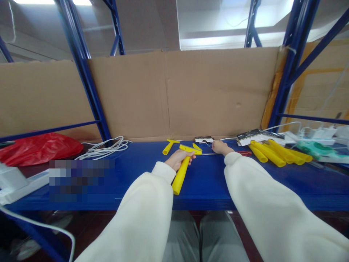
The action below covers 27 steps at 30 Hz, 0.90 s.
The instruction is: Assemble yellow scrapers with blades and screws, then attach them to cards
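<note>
My left hand [178, 159] is wrapped round a yellow T-shaped tool with a hollow, tube-like handle [181, 176], its crosspiece pointing away from me. A small yellow strip [196, 147] lies just beyond that crosspiece. To the right, my right hand [220, 147] is closed, fingertips down near the tabletop beside some tiny dark bits [208, 144]; what it pinches, if anything, is too small to make out. A small black-and-white box [204, 139] is just behind those bits. Near my right wrist lies a red-handled tool [244, 153], apparently with a thin metal shaft reaching left.
Another yellow T-shaped tool [169, 146] lies at the back on the blue table [147, 185]. Several yellow handles [278, 153] are piled right, before black-and-white boxes [256, 137]. Left are coiled white cable [109, 148], a red bag [40, 147] and a power strip [27, 185]. Cardboard [191, 94] walls the back.
</note>
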{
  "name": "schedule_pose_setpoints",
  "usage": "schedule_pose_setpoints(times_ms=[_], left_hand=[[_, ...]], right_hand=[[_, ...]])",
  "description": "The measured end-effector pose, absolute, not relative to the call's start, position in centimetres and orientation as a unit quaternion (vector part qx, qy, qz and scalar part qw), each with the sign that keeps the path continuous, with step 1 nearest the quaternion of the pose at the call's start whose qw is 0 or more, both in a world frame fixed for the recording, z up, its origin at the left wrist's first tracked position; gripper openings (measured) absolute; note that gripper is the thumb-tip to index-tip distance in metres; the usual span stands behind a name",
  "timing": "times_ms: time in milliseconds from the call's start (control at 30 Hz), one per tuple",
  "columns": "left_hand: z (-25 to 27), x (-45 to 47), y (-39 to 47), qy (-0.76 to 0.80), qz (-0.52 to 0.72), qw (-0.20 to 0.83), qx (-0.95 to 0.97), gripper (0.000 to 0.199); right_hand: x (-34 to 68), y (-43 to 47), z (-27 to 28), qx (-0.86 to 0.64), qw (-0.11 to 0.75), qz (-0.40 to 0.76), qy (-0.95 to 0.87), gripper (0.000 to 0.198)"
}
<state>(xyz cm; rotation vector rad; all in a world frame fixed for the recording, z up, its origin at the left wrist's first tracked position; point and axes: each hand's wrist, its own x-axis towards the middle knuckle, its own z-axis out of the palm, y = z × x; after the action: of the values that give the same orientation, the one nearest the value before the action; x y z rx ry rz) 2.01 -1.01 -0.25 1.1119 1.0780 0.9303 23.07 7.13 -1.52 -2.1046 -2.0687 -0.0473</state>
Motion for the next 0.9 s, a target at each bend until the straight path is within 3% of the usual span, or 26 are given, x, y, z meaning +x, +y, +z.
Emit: schedule_pose_setpoints(times_ms=[433, 700, 900], left_hand=[[-0.15, 2.25, -1.56, 0.489, 0.403, 0.598, 0.491, 0.019], [0.01, 2.2, -1.86, 0.493, 0.414, 0.593, 0.483, 0.006], [-0.43, 2.07, -1.29, 0.491, 0.428, 0.599, 0.466, 0.003]], right_hand=[[23.28, 6.94, -1.91, -0.709, 0.098, 0.001, -0.698, 0.025], [23.67, 6.98, -2.14, -0.711, 0.108, 0.011, -0.695, 0.02], [23.47, 6.94, -1.72, -0.641, 0.227, 0.055, -0.731, 0.025]])
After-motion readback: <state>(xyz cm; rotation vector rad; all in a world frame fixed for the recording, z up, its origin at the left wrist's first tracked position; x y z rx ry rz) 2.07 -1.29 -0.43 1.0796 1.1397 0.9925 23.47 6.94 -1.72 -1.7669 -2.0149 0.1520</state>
